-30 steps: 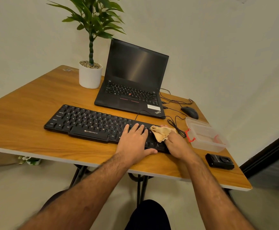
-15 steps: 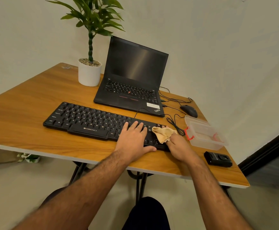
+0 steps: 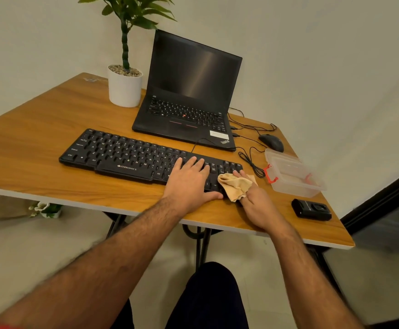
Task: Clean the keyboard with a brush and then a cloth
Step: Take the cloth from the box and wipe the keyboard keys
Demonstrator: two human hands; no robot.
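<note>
Tan cloth (image 3: 235, 185) now sits lower on the Zebronics keyboard (image 3: 132, 155), at its right end near the front edge.
I read that as the wiping stroke working down the number pad since a second ago. My right hand (image 3: 256, 205) pinches the cloth; my left hand (image 3: 189, 184) lies flat, fingers straight, steadying the keys. I count one keyboard, one cloth, one laptop (image 3: 189, 103), one mouse (image 3: 271, 141), one plastic box (image 3: 293, 174); no brush visible.
</note>
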